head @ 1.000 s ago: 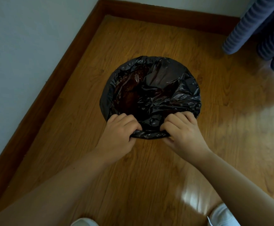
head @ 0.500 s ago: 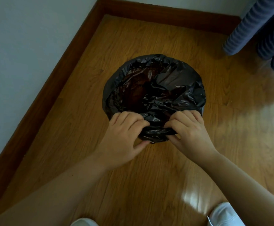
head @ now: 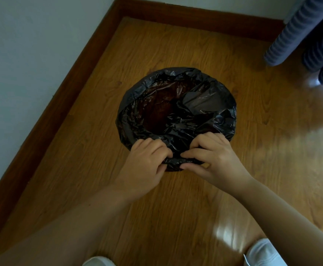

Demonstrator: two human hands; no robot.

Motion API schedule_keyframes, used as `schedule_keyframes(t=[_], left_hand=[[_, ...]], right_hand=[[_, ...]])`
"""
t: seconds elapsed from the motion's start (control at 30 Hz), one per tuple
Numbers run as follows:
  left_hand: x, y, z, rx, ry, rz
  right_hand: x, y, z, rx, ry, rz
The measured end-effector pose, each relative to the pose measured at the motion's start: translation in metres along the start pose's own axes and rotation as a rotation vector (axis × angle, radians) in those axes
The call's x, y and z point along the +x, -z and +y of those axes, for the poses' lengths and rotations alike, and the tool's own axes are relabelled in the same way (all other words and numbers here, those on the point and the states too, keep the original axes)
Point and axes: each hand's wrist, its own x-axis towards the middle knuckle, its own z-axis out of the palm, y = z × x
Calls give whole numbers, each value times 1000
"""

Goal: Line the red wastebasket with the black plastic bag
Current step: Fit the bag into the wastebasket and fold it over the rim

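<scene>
Two hands work close together at the near rim: the left hand [head: 147, 162] and the right hand [head: 212, 160] both pinch the gathered edge of the black plastic bag [head: 205, 104]. Farther, the bag covers the red wastebasket [head: 156, 108], which stands on the wooden floor [head: 176, 45] near the corner. Pulling too hard could tear the thin film, or slip the far edge off the rim.

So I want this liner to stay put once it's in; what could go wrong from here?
1. Both the left hand and right hand bunch the black bag at the near rim; pulling hard there could tear the thin film or drag it off the far rim.
2. A loose fold hangs across the opening at the right, so the bag may not sit fully down inside the wastebasket.
</scene>
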Motion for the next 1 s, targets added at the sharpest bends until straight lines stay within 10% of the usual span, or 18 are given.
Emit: schedule_keyframes(t=[1.0], left_hand=[[-4,0,1,-94,-19,34]], right_hand=[[2,0,-4,60,23,34]])
